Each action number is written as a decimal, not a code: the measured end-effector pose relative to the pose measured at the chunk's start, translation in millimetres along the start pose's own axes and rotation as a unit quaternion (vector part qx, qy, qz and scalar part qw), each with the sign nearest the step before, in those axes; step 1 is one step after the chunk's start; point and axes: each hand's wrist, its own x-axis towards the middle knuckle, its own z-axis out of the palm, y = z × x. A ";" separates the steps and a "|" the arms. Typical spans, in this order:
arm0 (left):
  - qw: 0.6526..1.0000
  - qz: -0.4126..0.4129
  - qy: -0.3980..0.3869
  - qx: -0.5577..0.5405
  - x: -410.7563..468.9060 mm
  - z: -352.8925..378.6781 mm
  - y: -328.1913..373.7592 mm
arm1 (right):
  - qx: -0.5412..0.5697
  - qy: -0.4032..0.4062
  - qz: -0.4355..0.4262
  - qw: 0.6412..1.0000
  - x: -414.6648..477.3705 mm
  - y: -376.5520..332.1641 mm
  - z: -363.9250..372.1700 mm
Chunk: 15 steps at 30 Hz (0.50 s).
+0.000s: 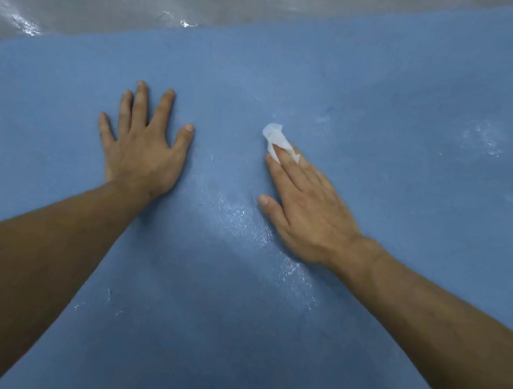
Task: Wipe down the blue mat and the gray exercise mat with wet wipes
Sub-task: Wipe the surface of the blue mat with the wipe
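Right grip [310,210], fingers flat, presses wet wipe [274,138], pointing up-left, on blue mat [402,83].

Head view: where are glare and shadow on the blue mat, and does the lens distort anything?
In the head view, wet glare shines on the blue mat between the left hand and the right hand; the forearms darken toward the lower corners; the mat's far edge looks slightly curved.
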 end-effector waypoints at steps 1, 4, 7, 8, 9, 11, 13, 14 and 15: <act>1.000 -0.006 0.000 -0.001 0.9 0.4 0.0 | -0.010 -0.002 -0.013 1.000 2.7 -2.7 0.9; 1.000 -0.015 0.000 -0.005 2.0 1.8 -0.1 | -0.039 0.015 0.014 0.999 9.9 18.3 -2.4; 1.000 -0.012 0.011 -0.002 2.3 3.2 -1.0 | -0.041 0.060 0.118 0.990 24.6 65.9 -13.4; 1.000 -0.011 0.015 -0.002 2.4 3.4 -1.0 | -0.039 0.080 0.161 0.983 30.1 83.4 -19.1; 1.000 -0.011 0.015 -0.002 2.1 3.5 -0.7 | -0.035 0.094 0.202 0.974 34.8 98.8 -25.3; 1.000 -0.010 0.016 0.002 1.5 3.8 0.1 | -0.010 0.100 0.267 0.959 44.5 117.2 -36.6; 1.000 -0.008 0.013 0.003 1.2 2.8 1.5 | 0.020 0.096 0.283 0.954 55.0 111.9 -42.3; 1.000 -0.008 0.013 0.001 1.1 2.6 1.8 | 0.027 0.093 0.261 0.960 59.9 101.3 -41.5; 1.000 -0.009 0.014 -0.002 1.3 2.4 1.6 | 0.028 0.087 0.219 0.971 64.2 85.9 -38.1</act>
